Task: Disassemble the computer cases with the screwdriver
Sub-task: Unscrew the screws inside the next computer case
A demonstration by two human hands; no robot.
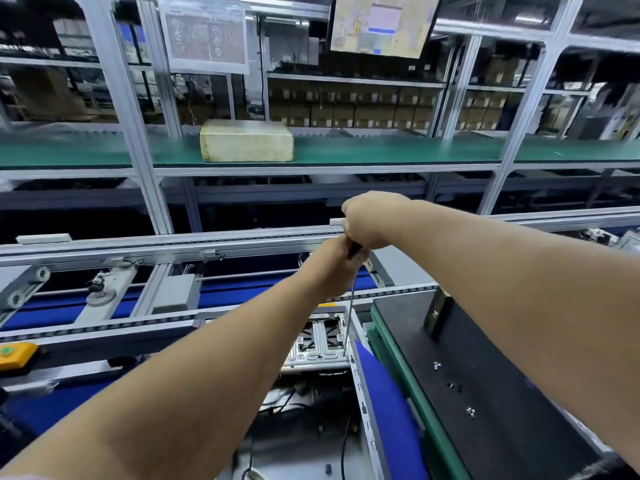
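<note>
Head view, task status. I see both hands raised over an open computer case [322, 393] that sits on the blue conveyor belt [242, 292] directly below me. My right hand [367, 220] is clenched round the dark handle of the screwdriver [349, 306], gripping it from the top. My left hand [334, 268] sits just under it, and appears to steady the handle or upper shaft; its fingers are hidden behind the hand, so I cannot tell whether they grip. The shaft runs down almost vertically, and its tip meets the right-hand corner of a silver metal bracket [317, 344] inside the case. I judge that a screw at that corner is being worked, though the screw itself is too small to make out.

Progress. The case side is already off, with cables and internals exposed. Several small loose screws [453, 386] lie on the black mat [485, 375] to my right, well apart from the case. I take this as evidence that some fasteners are out. The bracket is still seated, so its removal, and any further cases, remain.

Head view, surroundings. The mat rests on a green-edged bench [426, 410]. Beyond the belt stands an aluminium-framed rack with a green shelf [381, 150] carrying one pale box [246, 142]. A monitor [382, 24] hangs above, and a yellow control box [15, 355] sits at far left.
</note>
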